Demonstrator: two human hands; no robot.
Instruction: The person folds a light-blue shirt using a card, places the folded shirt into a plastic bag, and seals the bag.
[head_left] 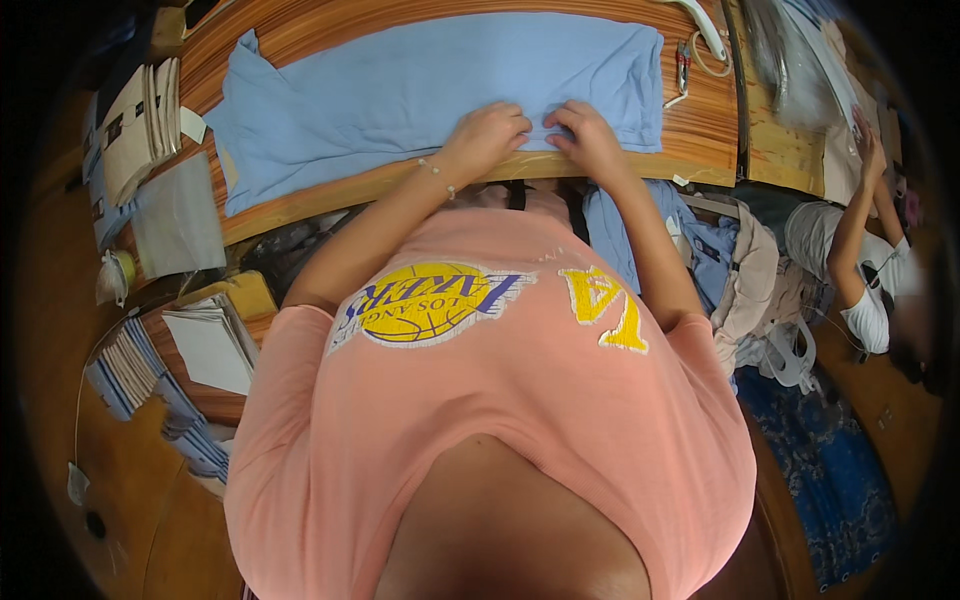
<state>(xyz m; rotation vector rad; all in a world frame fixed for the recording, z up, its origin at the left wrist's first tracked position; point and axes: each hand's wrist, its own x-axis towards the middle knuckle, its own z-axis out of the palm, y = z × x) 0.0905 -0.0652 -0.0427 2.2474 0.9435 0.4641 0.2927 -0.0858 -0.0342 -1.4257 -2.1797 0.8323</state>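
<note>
A light blue garment lies spread lengthwise across the wood-grain table, its cloth slightly wrinkled. At its near edge, right of the middle, my left hand has its fingers curled and pinched on the fabric. Just to the right, my right hand grips the same edge with bent fingers. A small gap of blue cloth shows between the two hands. The fingertips are partly hidden by the hands themselves.
Folded beige garments and clear plastic bags sit at the left. Small snips and a white curved handle lie at the far right. Blue and beige clothes fill the space below the right edge, near another person.
</note>
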